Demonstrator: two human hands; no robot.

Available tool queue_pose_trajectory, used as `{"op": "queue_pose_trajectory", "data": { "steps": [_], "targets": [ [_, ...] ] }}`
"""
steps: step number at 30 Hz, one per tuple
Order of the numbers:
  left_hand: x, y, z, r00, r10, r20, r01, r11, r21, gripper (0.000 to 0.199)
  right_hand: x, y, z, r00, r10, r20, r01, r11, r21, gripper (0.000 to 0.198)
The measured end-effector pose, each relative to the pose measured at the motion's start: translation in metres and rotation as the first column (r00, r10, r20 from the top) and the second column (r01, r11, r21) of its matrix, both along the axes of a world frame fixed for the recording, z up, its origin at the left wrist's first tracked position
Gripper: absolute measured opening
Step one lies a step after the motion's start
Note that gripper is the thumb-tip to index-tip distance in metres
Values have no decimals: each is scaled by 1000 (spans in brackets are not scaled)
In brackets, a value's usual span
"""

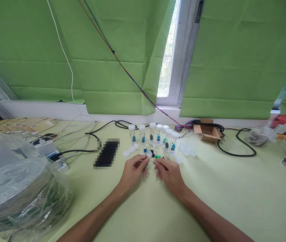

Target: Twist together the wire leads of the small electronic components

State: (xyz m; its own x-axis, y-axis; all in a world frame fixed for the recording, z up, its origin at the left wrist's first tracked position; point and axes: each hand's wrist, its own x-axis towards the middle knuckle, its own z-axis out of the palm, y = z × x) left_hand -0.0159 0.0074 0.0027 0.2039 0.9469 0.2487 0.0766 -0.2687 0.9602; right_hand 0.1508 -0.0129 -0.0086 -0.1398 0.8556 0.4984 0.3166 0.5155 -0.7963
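My left hand is closed in a pinch on a small blue piece with a thin dark rod sticking up. Close beside it, my right hand pinches something thin and small that I cannot make out. The fingertips of both hands almost meet. Just beyond them lie loose small pieces in blue, black and green, some with thin metal rods. Behind these stand several clear vials with white caps, each with a blue, black or green piece inside. White caps lie left of the pile.
Clear empty vials lie right of the row. An open cardboard box and black cables are at the back right. On the left are a pixelated dark object, a power strip and a large plastic-wrapped reel.
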Motion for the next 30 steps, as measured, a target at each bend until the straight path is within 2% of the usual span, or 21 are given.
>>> {"op": "queue_pose_trajectory", "data": {
  "steps": [5, 10, 17, 27, 30],
  "targets": [
    [-1, 0, -2, 1000, -28, -12, 28, 998, 49, 20, -1, -1, 0, 996, 13, -83, -20, 996, -85, 26],
    [0, -1, -2, 999, -39, -35, 41, 996, 81, 19, -3, 2, 0, 967, 22, -255, -78, 974, -211, 27],
    [-1, 1, -6, 994, 17, -105, 0, 988, 152, 19, -3, 11, 1, 844, 16, -536, -289, 855, -430, 31],
    [-2, 0, -8, 993, 39, -112, -19, 984, 177, 23, -2, 11, 0, 778, -15, -628, -356, 813, -461, 32],
    [-2, 0, -7, 995, 38, -98, -20, 985, 173, 23, -2, 11, 0, 743, -18, -669, -406, 782, -473, 32]
  ]
}}
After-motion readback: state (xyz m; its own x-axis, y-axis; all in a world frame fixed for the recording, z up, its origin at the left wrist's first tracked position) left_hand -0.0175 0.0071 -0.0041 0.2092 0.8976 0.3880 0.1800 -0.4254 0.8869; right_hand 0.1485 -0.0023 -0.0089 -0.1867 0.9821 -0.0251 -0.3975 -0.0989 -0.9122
